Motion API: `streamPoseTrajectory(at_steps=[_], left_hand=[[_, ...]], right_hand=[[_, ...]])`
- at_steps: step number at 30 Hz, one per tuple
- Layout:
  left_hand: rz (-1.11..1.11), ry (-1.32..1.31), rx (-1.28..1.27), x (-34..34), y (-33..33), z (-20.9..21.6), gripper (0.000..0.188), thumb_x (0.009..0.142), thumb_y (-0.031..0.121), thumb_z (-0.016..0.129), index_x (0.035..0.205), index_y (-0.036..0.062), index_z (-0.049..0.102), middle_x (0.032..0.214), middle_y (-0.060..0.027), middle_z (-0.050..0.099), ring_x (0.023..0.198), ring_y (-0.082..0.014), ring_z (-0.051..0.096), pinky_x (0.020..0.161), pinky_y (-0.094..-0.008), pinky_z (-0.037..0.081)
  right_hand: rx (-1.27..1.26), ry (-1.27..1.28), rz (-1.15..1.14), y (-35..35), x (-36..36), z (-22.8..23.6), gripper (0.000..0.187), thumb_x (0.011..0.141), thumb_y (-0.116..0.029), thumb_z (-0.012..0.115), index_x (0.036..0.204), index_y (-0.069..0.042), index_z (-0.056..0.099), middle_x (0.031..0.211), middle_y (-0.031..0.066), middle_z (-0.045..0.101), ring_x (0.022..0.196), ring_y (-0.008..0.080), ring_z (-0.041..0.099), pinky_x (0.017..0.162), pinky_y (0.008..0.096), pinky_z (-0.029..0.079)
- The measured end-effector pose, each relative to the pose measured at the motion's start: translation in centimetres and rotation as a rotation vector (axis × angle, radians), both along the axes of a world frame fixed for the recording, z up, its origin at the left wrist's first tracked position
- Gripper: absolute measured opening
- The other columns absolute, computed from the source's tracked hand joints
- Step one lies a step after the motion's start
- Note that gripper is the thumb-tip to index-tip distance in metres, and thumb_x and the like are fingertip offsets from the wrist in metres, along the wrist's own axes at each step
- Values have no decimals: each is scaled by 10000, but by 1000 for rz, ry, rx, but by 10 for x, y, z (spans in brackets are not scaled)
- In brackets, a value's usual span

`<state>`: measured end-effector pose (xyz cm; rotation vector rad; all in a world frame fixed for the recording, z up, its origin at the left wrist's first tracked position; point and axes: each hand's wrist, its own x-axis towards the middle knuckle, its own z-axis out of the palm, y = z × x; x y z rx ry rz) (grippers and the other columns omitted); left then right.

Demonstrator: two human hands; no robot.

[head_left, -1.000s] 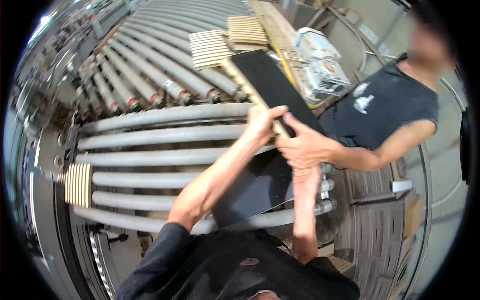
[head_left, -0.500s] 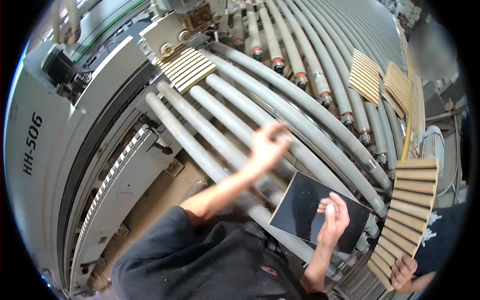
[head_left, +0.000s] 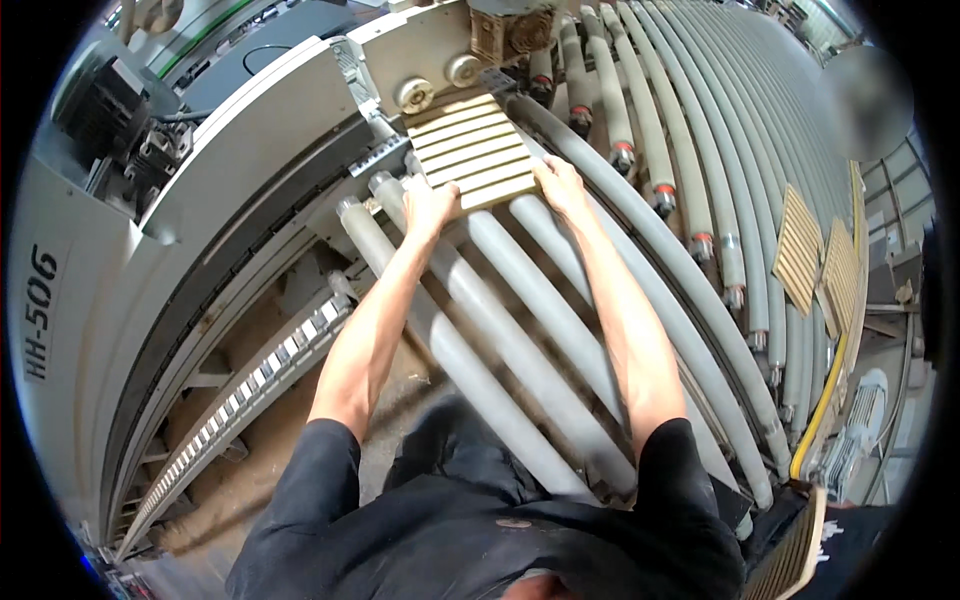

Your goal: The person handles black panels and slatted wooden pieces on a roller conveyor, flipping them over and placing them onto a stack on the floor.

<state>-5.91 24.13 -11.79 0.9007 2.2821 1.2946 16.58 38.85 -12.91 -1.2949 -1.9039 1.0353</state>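
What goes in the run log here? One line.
left hand: on slatted panel | right hand: on panel | panel: on rollers
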Motion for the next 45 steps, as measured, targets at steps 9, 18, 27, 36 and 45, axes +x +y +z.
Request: streamPoseTrajectory(at_steps=[9,18,27,36,45], left_hand=[[-232,-1071,169,-3,-72,20,543,887,84,843,1341,-132,637,1234,-242,755,1086,-322,767,989,-438,639],[-766,-949,153,96,-147,66,502,889,59,826,1343,-97,676,1307,-202,739,1146,-257,726,1024,-406,583],[-1245,409,636,208,-181,141,745,703,-147,683,1439,-32,652,1473,-288,644,1396,-463,611,1160,-499,502],[-1360,241,461,220,-167,151,570,772,-34,782,1338,-21,717,1297,-205,724,1164,-328,683,1002,-426,573],[-1221,-786,-118,223,-96,95,423,874,-17,860,1280,-32,744,1147,-121,810,978,-180,770,924,-332,612]], right_hand=[[-197,326,11,-123,26,53,408,1001,-205,709,1287,85,685,1160,136,748,1077,180,672,965,351,534],[-101,589,-238,-269,165,90,748,1020,-292,669,1595,97,390,1520,221,577,1425,306,551,1238,468,381],[56,1462,-54,-229,213,147,677,1169,-540,335,1722,-154,277,1649,262,461,1570,343,422,1264,464,407],[194,974,-570,-331,296,114,706,1057,-406,643,1622,-35,436,1480,191,631,1356,260,594,1164,426,481],[153,-24,-1859,-612,513,-1,641,951,-404,853,1349,59,657,1013,98,745,857,177,735,805,335,608]])
